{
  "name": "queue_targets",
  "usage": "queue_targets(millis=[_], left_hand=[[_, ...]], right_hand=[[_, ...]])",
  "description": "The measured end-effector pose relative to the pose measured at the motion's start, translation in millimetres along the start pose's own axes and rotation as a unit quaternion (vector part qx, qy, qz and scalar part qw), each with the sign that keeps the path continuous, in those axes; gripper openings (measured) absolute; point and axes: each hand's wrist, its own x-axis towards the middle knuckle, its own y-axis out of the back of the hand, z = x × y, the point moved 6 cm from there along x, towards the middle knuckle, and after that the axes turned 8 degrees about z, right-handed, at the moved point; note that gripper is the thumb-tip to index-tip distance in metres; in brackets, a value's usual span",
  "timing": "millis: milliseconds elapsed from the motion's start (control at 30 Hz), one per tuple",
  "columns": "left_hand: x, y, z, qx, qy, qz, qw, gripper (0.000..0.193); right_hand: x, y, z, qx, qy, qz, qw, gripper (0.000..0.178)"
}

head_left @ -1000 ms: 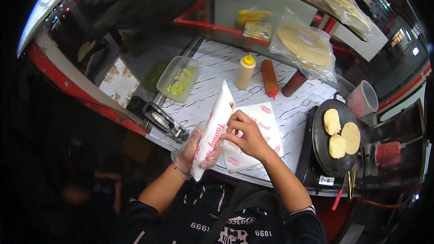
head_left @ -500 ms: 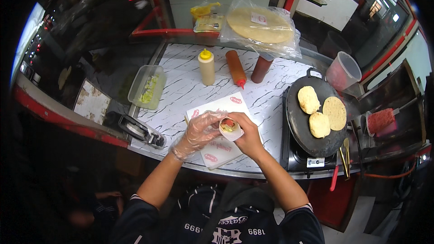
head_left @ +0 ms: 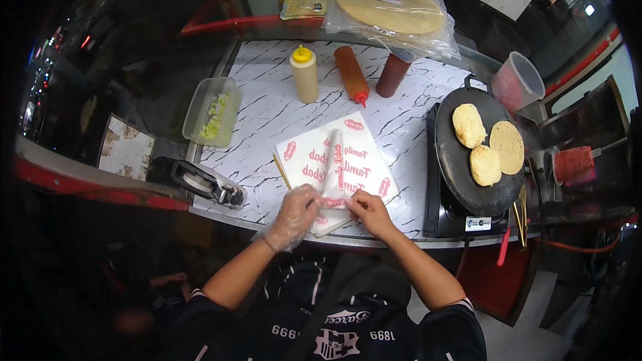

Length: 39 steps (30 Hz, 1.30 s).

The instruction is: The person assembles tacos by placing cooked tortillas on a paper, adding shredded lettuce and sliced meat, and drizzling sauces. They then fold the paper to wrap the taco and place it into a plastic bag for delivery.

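Lowered onto the paper sheets (head_left: 304, 160), the wrapped roll (head_left: 336, 167), filling hidden, is pinched by left hand (head_left: 296, 214) and right hand (head_left: 370, 214).

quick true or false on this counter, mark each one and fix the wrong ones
1. The right hand is gloved. False: the right hand is bare; the left hand wears a clear glove.
2. Both hands touch the near end of the paper wrap. True.
3. Four round breads lie on the griddle. False: three round breads lie on the griddle.
4. The yellow-capped bottle stands upright. True.
5. The tub of greens is right of the griddle. False: the tub of greens is left of the paper wrap.
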Motion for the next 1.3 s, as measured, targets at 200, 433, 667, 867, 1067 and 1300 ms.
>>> queue_targets(millis=[200,433,667,867,1067,1300], left_hand=[[18,-4,-47,0.043,0.004,-0.011,0.999,0.019],[28,10,-51,0.124,-0.081,-0.019,0.989,0.022],[-33,-23,6,0.407,-0.199,-0.048,0.890,0.070],[-38,-39,-23,0.267,-0.133,-0.068,0.952,0.076],[-40,-29,-23,0.332,-0.213,-0.022,0.919,0.073],[-35,-33,-31,0.334,-0.200,-0.010,0.921,0.073]], right_hand=[[12,12,17,-0.096,-0.022,0.110,0.989,0.022],[55,-25,-52,-0.287,0.134,0.064,0.946,0.059],[59,-25,-52,-0.292,0.111,0.080,0.947,0.044],[63,-121,-106,-0.353,0.204,-0.035,0.912,0.033],[76,-272,-111,-0.300,0.233,-0.198,0.904,0.037],[80,-280,-71,0.029,-0.104,-0.293,0.950,0.011]])
